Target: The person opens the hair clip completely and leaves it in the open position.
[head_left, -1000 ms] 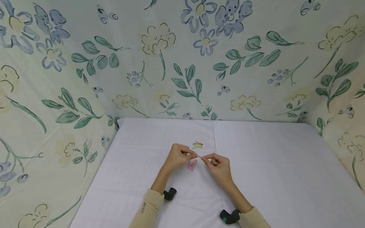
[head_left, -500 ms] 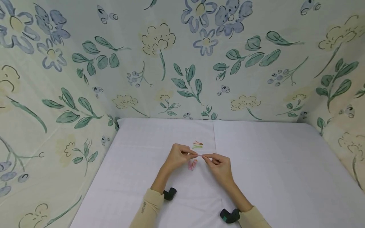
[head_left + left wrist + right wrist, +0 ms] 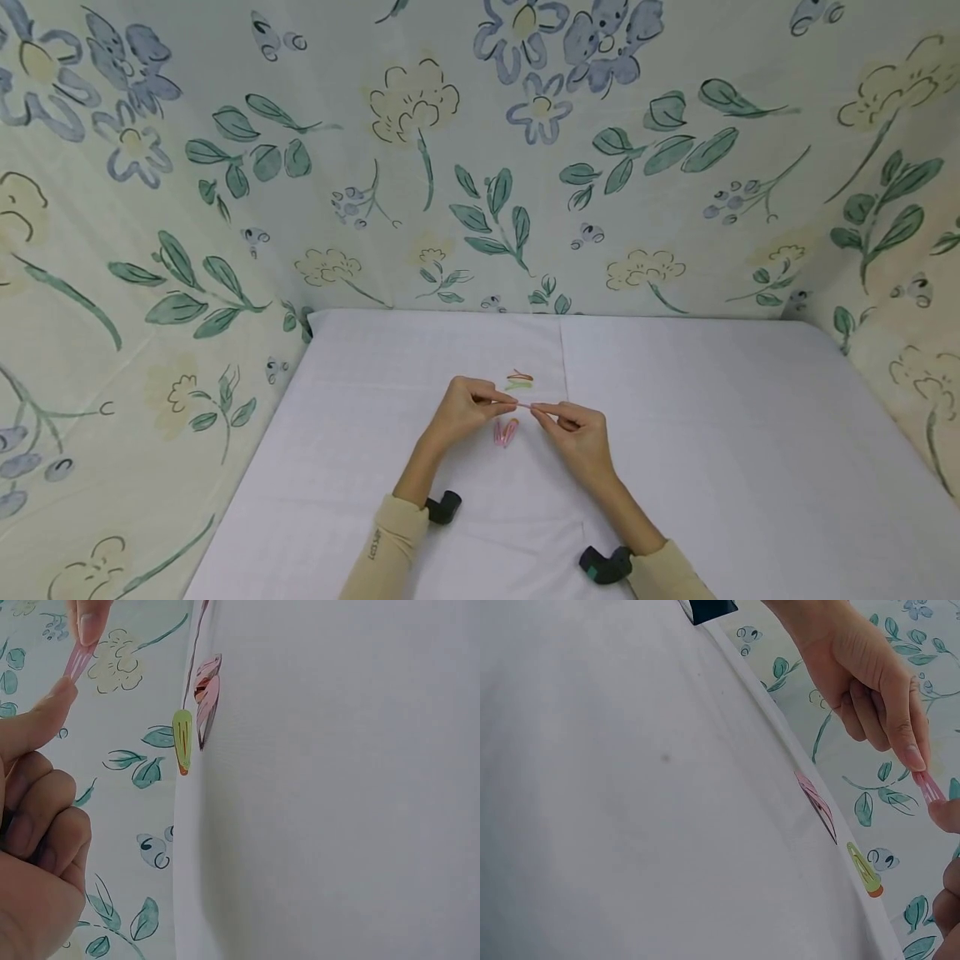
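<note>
A pink snap hair clip is held up between my two hands. My left hand pinches one end with thumb and index finger, its other fingers curled in. The opposite end is pinched by my right hand; in the right wrist view, its thumb shows at the right edge. Below the hands, pink hair clips lie on the white cloth, one with an orange tip. Just beyond the hands rest a green hair clip and an orange-brown hair clip.
The table is covered with a white cloth showing creases. A floral curtain hangs behind the table and along its sides. A black wrist camera sits at my left wrist, and another black camera at my right.
Over the last second, my right hand has shifted slightly right, and more of the pink hair clip shows between the fingertips. The clips on the cloth have not moved.
</note>
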`<state>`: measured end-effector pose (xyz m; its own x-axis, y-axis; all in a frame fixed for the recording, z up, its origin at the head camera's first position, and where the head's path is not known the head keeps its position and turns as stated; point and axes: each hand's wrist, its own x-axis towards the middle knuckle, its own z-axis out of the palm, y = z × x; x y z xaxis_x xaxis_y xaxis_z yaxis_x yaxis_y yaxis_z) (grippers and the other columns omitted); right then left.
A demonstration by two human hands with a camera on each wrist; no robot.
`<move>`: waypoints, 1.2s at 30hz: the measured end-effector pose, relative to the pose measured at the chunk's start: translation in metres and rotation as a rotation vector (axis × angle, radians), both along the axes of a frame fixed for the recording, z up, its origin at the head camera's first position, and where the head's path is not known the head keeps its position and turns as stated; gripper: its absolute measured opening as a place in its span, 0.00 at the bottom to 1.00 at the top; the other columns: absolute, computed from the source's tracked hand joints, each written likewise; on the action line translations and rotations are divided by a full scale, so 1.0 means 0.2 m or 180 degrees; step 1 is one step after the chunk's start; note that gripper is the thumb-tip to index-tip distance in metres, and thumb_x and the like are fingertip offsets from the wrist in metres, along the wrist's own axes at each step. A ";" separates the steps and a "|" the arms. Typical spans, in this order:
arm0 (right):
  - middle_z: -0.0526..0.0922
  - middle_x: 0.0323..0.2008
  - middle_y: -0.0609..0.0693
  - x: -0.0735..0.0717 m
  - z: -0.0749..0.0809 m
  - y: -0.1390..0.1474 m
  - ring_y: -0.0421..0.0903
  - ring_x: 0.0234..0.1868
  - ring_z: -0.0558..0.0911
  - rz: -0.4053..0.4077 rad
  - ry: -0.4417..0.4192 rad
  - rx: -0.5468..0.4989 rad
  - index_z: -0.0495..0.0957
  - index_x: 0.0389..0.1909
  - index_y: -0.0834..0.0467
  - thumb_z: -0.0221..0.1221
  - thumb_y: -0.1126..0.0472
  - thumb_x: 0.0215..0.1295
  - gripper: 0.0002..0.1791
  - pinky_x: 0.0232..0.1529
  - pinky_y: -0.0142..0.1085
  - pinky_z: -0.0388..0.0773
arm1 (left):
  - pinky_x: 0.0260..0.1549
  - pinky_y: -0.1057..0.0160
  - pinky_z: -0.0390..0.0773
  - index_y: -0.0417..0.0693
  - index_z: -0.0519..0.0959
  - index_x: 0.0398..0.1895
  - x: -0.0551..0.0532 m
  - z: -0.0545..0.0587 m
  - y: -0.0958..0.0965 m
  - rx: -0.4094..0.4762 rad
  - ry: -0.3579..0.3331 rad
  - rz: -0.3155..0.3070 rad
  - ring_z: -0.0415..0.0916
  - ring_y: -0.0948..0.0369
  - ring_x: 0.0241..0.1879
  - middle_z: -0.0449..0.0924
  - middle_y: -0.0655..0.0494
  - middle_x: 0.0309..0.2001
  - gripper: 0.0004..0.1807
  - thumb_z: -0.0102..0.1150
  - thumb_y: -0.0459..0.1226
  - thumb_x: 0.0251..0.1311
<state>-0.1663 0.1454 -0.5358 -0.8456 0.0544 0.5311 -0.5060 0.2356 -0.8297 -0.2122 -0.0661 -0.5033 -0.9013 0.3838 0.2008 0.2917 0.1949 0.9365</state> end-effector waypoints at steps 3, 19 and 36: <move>0.59 0.11 0.45 0.00 -0.01 0.01 0.26 0.16 0.55 0.0052 -0.0036 -0.0047 0.92 0.35 0.62 0.73 0.73 0.56 0.07 0.15 0.26 0.52 | 0.20 0.72 0.61 0.41 0.92 0.34 0.00 0.00 0.00 0.0000 -0.0004 0.0003 0.59 0.70 0.18 0.80 0.32 0.23 0.05 0.76 0.31 0.55; 0.60 0.11 0.47 -0.01 0.00 0.03 0.29 0.17 0.55 0.0110 -0.0135 0.0025 0.92 0.35 0.60 0.73 0.69 0.58 0.04 0.15 0.28 0.53 | 0.20 0.70 0.60 0.45 0.92 0.37 -0.01 -0.01 -0.04 -0.0237 0.0034 0.0063 0.56 0.66 0.19 0.62 0.60 0.16 0.07 0.78 0.33 0.54; 0.61 0.10 0.53 0.05 0.12 -0.01 0.29 0.15 0.55 0.0027 -0.0397 -0.0017 0.90 0.32 0.68 0.71 0.77 0.55 0.05 0.14 0.28 0.52 | 0.22 0.70 0.61 0.45 0.92 0.39 -0.03 -0.03 -0.04 -0.0463 -0.0005 0.0014 0.57 0.69 0.19 0.63 0.58 0.17 0.10 0.79 0.32 0.53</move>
